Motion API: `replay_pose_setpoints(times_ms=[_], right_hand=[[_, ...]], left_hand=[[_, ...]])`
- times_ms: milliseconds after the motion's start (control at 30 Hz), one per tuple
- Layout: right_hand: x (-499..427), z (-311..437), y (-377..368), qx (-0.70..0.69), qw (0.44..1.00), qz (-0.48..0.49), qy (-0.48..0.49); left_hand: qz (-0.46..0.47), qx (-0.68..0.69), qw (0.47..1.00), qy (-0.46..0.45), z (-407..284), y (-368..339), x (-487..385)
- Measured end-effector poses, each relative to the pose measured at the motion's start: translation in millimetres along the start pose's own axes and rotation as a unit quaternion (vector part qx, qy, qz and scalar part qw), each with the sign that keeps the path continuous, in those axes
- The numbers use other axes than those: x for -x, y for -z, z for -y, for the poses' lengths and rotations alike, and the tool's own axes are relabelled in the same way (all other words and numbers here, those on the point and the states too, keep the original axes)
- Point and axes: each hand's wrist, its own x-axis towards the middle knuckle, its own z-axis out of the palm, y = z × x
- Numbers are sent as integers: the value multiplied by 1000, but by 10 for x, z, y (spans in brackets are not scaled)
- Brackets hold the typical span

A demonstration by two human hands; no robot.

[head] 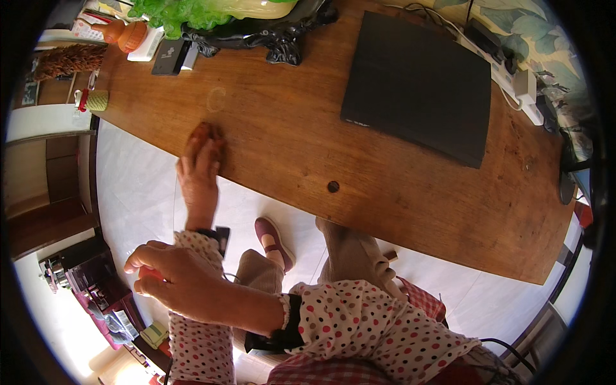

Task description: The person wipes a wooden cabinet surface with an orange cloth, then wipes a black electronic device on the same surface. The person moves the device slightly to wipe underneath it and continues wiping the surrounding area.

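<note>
My left hand (198,161) reaches over the near edge of the wooden table (279,125), left of the middle. Its blurred fingers are bent down at the tabletop around a dark reddish-brown patch; whether that is a held thing or shaded fingers, I cannot tell. Loosely curled, my right hand (168,279) hangs in front of my left forearm, off the table. A reddish spot shows between its thumb and fingers, and its palm is hidden. Both wrists wear black straps below dotted sleeves. A faint ring mark (216,99) lies on the wood beyond my left hand.
A large flat black box (418,86) lies at the right, beside a white power strip (505,79) with cables. Farther back are a glossy cabbage ornament (216,14) on a black stand, a small black box (169,57), an orange gourd (126,36) and a woven-covered container (97,100).
</note>
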Motion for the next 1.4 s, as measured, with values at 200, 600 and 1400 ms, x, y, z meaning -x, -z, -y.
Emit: replay_pose_setpoints(times_ms=[200, 600, 1400], right_hand=[[-41, 4, 12, 12, 1000, 3, -2], [-19, -33, -83, 36, 996, 48, -61], [-57, -40, -34, 26, 999, 14, -39]], left_hand=[[-28, -34, 996, 76, 293, -193, -232], [71, 26, 956, -282, -1544, -136, 826], [62, 225, 962, -140, -1587, 103, 194]])
